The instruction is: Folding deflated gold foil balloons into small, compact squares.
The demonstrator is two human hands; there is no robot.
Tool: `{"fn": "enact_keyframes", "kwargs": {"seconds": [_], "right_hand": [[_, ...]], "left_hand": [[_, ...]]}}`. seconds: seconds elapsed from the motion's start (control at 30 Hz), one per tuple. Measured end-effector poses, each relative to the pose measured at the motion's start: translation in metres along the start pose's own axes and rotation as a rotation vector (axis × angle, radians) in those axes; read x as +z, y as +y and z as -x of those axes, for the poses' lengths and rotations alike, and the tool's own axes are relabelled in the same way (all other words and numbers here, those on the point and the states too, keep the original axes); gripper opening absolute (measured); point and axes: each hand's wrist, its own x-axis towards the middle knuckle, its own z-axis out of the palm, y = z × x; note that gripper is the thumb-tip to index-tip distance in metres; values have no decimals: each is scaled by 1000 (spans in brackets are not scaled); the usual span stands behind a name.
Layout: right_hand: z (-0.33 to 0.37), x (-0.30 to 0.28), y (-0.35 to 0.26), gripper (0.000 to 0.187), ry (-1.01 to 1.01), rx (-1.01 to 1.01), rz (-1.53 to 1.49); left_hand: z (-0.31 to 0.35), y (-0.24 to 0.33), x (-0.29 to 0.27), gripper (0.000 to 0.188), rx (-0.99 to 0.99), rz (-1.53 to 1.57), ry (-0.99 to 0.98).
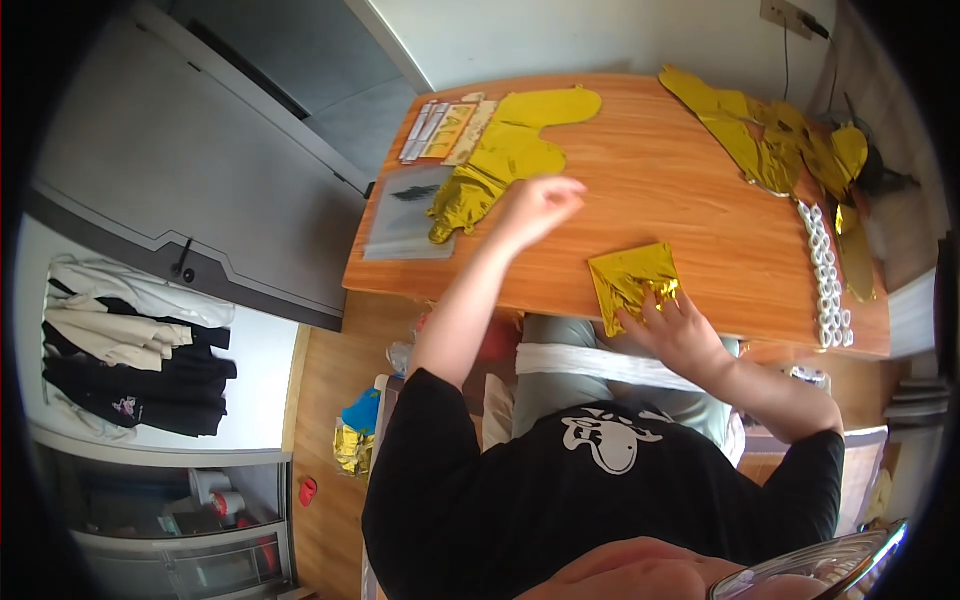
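Note:
A folded square of gold foil balloon [637,275] lies near the front edge of the wooden table, its lower part crumpled. My right hand [685,335] is on that part, fingers bent around the foil. My left hand [543,208] is raised over the table, left of the square, with its fingers curled together. Whether anything small is inside them is hidden. Flat gold foil balloons [515,135] lie just beyond the left hand, their near end wrinkled.
Clear plastic bags [408,215] and packaged paper cards [447,130] sit at the table's left. More gold balloons [745,135] lie at the far right, above a row of white coiled ribbons [822,275]. Gold foil packaging [352,448] is low at the left.

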Motion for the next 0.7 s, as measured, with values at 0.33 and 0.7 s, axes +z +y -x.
{"fn": "enact_keyframes", "kwargs": {"seconds": [0.33,0.7], "right_hand": [[23,-14,10,49,49,53,-59],[24,-16,6,52,-13,42,7]], "left_hand": [[-88,-138,-144,45,-237,-835,546],[-98,-130,-154,38,-407,-652,423]]}}
